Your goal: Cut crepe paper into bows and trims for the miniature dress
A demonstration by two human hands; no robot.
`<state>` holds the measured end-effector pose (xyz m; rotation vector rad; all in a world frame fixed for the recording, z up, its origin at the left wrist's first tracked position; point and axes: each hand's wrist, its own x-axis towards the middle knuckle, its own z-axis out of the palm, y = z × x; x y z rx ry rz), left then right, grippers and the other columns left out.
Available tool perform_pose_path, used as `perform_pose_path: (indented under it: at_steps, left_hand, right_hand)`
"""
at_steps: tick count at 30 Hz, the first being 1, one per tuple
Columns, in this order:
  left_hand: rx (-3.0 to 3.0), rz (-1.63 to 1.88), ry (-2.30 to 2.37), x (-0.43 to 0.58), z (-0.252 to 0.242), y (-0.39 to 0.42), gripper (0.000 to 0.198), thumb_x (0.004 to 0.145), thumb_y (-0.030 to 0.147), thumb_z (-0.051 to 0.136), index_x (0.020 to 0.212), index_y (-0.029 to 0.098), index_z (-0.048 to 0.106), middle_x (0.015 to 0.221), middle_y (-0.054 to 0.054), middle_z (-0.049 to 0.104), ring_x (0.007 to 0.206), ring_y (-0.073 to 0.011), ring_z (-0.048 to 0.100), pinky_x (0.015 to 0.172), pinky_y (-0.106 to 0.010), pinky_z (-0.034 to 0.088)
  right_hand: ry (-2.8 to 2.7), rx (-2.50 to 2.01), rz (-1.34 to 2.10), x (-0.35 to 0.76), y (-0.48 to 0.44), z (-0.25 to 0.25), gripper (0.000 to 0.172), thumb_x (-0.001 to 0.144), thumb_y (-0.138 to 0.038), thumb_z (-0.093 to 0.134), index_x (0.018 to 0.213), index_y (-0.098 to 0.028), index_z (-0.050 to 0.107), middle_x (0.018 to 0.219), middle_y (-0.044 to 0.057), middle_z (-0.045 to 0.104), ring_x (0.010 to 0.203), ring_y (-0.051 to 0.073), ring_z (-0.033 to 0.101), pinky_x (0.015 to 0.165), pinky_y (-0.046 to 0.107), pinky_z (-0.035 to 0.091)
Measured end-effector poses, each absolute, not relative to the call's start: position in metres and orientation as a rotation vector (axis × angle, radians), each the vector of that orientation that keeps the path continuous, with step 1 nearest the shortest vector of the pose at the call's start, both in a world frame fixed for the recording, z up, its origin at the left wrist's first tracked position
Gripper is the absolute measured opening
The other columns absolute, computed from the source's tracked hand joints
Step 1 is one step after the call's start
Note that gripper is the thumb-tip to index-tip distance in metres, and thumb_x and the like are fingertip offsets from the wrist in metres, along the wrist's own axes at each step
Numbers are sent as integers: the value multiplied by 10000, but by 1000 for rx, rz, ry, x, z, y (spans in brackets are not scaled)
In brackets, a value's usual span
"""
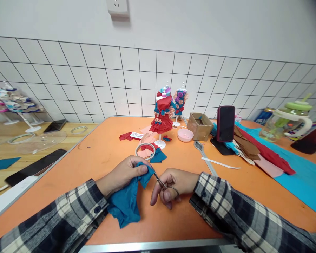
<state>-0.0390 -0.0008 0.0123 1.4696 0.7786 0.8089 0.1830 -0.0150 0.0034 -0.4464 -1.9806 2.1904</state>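
My left hand (pixel 126 174) pinches a piece of teal crepe paper (pixel 125 203), most of which hangs down towards the orange table. Small scissors (pixel 162 182) are in my right hand (pixel 171 186), with thumb and fingers at the handle loops. The blade tips meet the edge of the paper just right of my left thumb. Whether the blades are apart is too small to tell. Just beyond my left hand lie a roll of tape (pixel 145 151) and a smaller teal scrap (pixel 158 156).
Behind my hands stands a mini dress form in a red dress (pixel 162 116). Near it are a second form (pixel 180 100), a pink bowl (pixel 185 135) and a cardboard box (pixel 200 126). To the right are a propped phone (pixel 225 123), folded paper (pixel 268 147) and a jug (pixel 281 123).
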Motion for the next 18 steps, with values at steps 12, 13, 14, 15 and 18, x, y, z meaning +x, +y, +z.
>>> perform_pose_path:
  at_steps: [12,13,14,15,18]
  left_hand:
    - [1548,710,739,-36,15,1,296,629,415,802,713,143,720,655,-26,652,602,-143,581,595,-247,472]
    - [1553,707,750,-37,15,2,296,629,415,801,706,142,716,648,-24,646,600,-143,579,597,-249,472]
    - [1557,708,759,-37,15,2,297,629,416,801,700,142,711,642,-21,640,597,-142,576,596,-249,471]
    - [1561,711,765,-37,15,2,298,629,416,801,696,142,706,639,-19,636,595,-140,574,594,-248,468]
    - [1576,692,754,-36,16,1,306,627,417,801,665,139,681,633,-19,636,604,-142,576,598,-246,465]
  right_hand:
    - [-1905,-312,2270,183,-12,1,597,774,-572,633,1064,-51,665,694,14,562,513,59,498,414,139,422]
    - [-1900,-320,2260,183,-12,1,584,782,-563,630,1060,-51,667,655,-1,540,497,56,490,412,136,414]
    - [-1892,-324,2254,184,-12,0,567,791,-551,629,1057,-51,670,623,-14,517,487,53,484,410,131,406]
    - [-1884,-325,2254,184,-12,0,551,797,-537,630,1055,-52,672,604,-22,501,485,53,481,411,128,401]
    - [-1881,-296,2306,183,-11,-1,550,785,-539,641,1037,-51,676,634,-9,517,517,62,499,423,133,425]
